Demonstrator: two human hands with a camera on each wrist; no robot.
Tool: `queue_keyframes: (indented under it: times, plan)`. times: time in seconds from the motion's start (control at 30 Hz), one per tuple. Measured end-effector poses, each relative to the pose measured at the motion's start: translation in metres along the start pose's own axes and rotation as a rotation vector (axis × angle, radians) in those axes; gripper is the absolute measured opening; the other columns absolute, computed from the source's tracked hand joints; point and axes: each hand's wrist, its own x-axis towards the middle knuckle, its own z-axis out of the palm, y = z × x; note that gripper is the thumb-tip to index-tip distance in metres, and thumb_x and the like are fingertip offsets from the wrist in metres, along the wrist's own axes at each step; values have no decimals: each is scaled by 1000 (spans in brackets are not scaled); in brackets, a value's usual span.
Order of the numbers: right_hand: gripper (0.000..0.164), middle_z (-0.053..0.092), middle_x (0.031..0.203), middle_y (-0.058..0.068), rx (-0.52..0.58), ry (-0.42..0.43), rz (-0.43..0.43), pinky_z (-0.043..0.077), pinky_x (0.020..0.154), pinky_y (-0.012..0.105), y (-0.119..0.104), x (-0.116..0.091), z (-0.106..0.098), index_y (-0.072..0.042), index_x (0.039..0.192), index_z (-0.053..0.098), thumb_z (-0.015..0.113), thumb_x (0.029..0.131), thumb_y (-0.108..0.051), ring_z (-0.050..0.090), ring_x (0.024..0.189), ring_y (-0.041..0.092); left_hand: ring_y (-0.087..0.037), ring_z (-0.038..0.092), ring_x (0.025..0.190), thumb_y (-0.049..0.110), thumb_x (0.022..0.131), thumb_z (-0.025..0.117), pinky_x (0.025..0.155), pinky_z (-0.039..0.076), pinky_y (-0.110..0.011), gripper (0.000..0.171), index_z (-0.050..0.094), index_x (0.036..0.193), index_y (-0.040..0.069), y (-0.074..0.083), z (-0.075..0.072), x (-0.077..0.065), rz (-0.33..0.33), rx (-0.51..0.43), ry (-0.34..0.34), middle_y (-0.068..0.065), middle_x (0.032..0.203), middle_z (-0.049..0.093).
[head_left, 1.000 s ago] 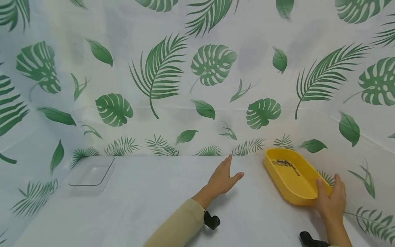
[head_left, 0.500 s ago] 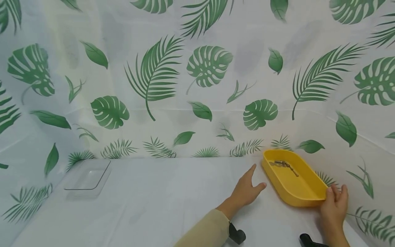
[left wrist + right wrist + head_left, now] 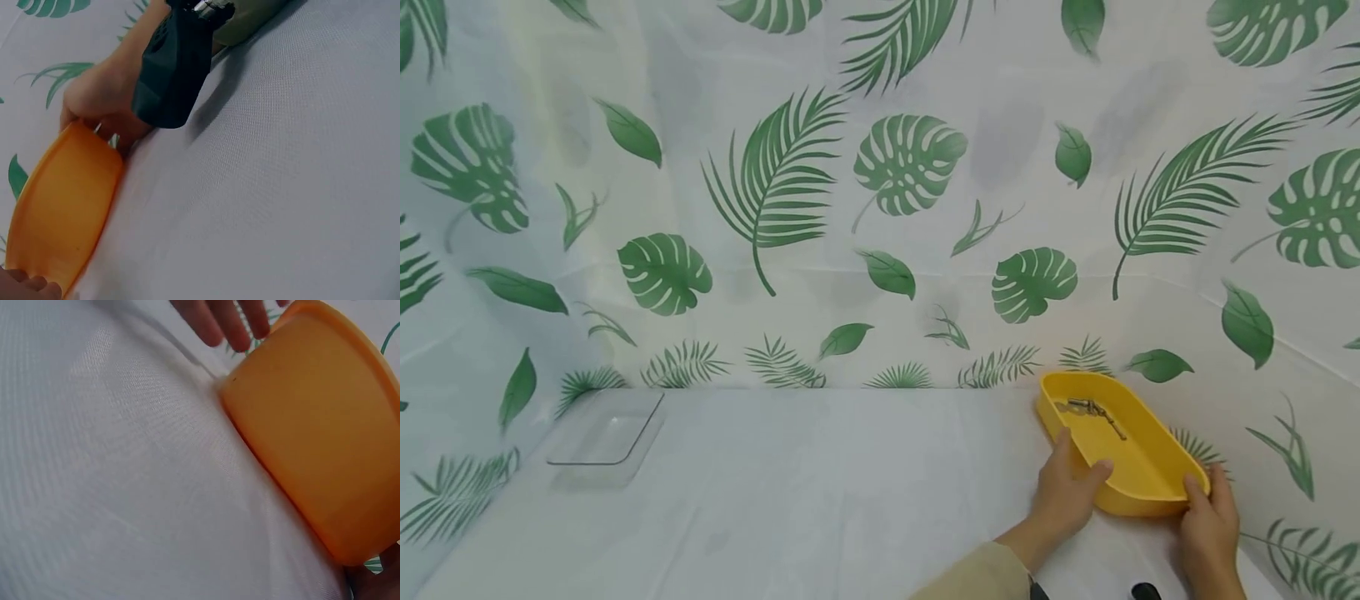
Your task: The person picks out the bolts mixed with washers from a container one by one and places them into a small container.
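A yellow oval basin point(image 3: 1142, 454) stands on the white cloth at the right, its low wall sloping outward. Several small metal pieces point(image 3: 1093, 408), bolt-like in shape, lie on its floor near the far end. My right hand point(image 3: 1213, 529) grips the near right corner, thumb on the rim and fingers outside the wall. At the near left side is my left hand point(image 3: 1060, 500), thumb at the rim. Its straight, spread fingers point(image 3: 228, 322) appear beside the basin wall point(image 3: 312, 437) in the right wrist view. The left wrist view shows fingertips point(image 3: 34, 281) against the wall.
A clear plastic box point(image 3: 606, 433) with a dark rim line stands at the far left. Behind the white cloth point(image 3: 820, 492) rises a leaf-printed curtain point(image 3: 805, 317); it also borders the right side near the basin. A black wrist mount point(image 3: 172, 75) sticks out below the right wrist.
My left hand has moved right across the cloth to the basin's near left side. My right hand has stayed at the near right corner, its thumb now over the rim.
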Motion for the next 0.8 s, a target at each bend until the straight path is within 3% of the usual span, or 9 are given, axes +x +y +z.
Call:
queue_keyframes:
  times: [0.17, 0.3, 0.57, 0.67, 0.8]
  plan:
    - [58, 9, 169, -17, 46, -10, 10, 8, 123, 12, 2, 0, 0, -26, 164, 10, 31, 110, -30, 12, 149, -9, -8, 41, 146, 35, 90, 74, 122, 35, -32, 74, 38, 154, 32, -6, 14, 2, 18, 12, 22, 12, 157, 44]
    - [57, 16, 169, -14, 47, -5, 3, 13, 122, 11, 2, 2, 2, -24, 163, 18, 34, 110, -31, 19, 147, -7, -10, 42, 147, 36, 88, 73, 122, 34, -35, 76, 38, 155, 34, -11, 17, 6, -20, 3, 47, 12, 158, 44]
    - [58, 10, 172, -5, -78, -11, -22, 10, 130, 32, 0, -1, 9, -21, 164, 16, 31, 110, -36, 12, 158, 11, -12, 41, 148, 34, 88, 71, 123, 34, -39, 76, 37, 156, 32, -11, 2, 0, -46, -26, 23, 12, 159, 43]
    - [55, 15, 171, -4, -113, -3, -20, 16, 129, 27, -2, -3, 8, -23, 163, 21, 26, 110, -39, 20, 156, 8, -12, 40, 148, 35, 88, 70, 123, 33, -37, 77, 36, 157, 29, -12, -3, -3, -22, -13, 9, 11, 160, 42]
    - [53, 26, 169, 0, -179, -23, -4, 29, 117, 11, -6, -4, 8, -22, 161, 29, 20, 110, -37, 31, 149, 7, -12, 40, 148, 35, 90, 70, 123, 33, -38, 78, 34, 158, 26, -14, -14, -8, -5, 3, 9, 9, 160, 42]
